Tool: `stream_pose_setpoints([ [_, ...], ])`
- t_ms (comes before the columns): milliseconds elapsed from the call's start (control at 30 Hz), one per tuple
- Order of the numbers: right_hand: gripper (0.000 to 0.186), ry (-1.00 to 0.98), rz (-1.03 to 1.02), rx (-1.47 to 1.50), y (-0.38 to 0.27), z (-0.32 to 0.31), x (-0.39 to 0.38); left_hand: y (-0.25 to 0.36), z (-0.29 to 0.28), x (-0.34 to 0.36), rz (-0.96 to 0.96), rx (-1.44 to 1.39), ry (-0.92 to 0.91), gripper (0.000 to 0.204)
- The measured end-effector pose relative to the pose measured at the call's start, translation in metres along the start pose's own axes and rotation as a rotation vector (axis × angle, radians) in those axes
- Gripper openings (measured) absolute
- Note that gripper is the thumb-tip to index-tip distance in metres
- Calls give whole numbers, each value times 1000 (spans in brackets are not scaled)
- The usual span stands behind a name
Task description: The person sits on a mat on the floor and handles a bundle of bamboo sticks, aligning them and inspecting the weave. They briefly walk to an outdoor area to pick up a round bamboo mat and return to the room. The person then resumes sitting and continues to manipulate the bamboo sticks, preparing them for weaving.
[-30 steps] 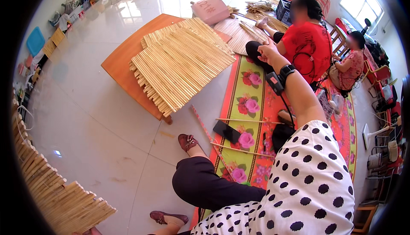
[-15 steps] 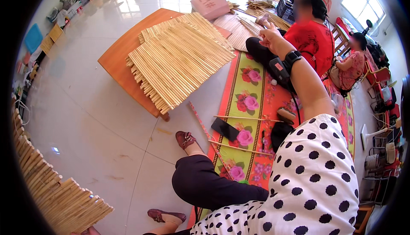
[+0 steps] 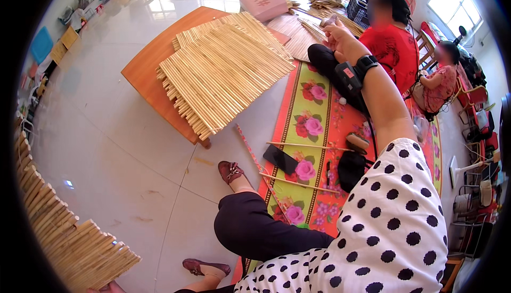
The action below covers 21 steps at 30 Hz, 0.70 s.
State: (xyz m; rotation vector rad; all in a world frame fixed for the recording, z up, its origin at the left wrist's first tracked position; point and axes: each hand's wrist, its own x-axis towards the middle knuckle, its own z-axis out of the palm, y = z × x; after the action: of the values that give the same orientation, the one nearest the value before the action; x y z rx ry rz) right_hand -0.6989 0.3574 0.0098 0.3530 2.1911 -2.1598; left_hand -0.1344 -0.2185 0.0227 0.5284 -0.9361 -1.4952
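Note:
My right arm, in a white sleeve with black dots, stretches far forward. At its end my right hand [image 3: 340, 38] has its fingers extended, with no object plainly in them, and overlaps a pale brownish shape beside the co-worker in red. At the lower left edge, only a small part of my left hand [image 3: 110, 287] shows, gripping the bottom of a mat of reed stalks [image 3: 88, 253]. Its fingers are mostly hidden. Two overlapping mats of straight reed stalks [image 3: 226, 75] rest on a low orange-brown wooden table [image 3: 146, 75] ahead of me.
A flowered mat [image 3: 314, 93] covers the floor at right, bearing a black phone [image 3: 280, 160], thin sticks [image 3: 298, 183] and a brush [image 3: 357, 142]. Beyond are a pink box [image 3: 262, 4], loose stalks [image 3: 327, 5] and a black crate [image 3: 357, 10]. Another person [image 3: 439, 77] sits farther right.
My right hand has reached slightly farther forward, and its fingers have shifted from a pointing pose. The mat in my left hand has barely moved.

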Motion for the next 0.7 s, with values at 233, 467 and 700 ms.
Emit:
stream_pose_setpoints([
  [233,85,102,-28,-15,-5,5,12,0,22,-20,35,100,-16,79],
  [467,76,83,80,-82,7,6,20,1,-6,2,-6,20,-98,79],
  [700,69,-158,131,117,12,-13,39,1,-4,-1,8,3,-75,77],
])
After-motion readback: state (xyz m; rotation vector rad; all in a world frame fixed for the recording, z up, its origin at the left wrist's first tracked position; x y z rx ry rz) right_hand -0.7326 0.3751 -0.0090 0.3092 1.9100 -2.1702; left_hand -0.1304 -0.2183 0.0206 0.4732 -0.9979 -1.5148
